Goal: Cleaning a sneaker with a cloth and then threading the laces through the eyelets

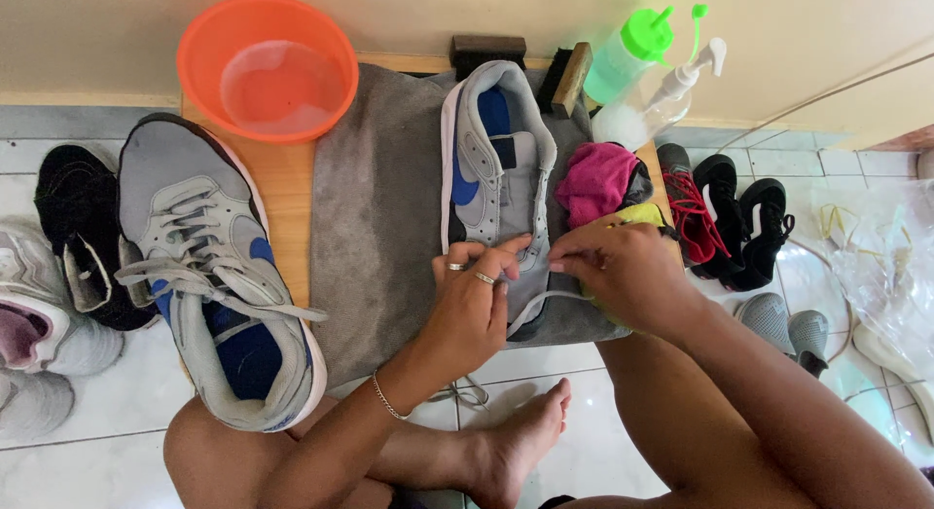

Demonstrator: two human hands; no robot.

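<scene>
You are sitting on a pale tiled floor (603, 441) against a cream wall, with a low wooden board (282, 188) before you and a grey towel (375, 217) spread over it. On the towel lies a grey and blue sneaker (491, 168), toe toward you. Your left hand (474, 300), with rings on two fingers, is pinched on the shoe's lace area near the toe, and your right hand (623, 271) is closed on the white lace (545, 300) that runs from the shoe's front. The two hands are just beside each other. The matching sneaker (209, 266), still laced, rests on your left knee and the board's edge. An orange basin (268, 66) holding water stands at the board's far corner. Just beside the shoe on the towel are a pink cloth (595, 178), a brush (566, 78), a green-capped bottle (628, 52) and a clear pump bottle (671, 90). More shoes lie on the floor at both sides.
</scene>
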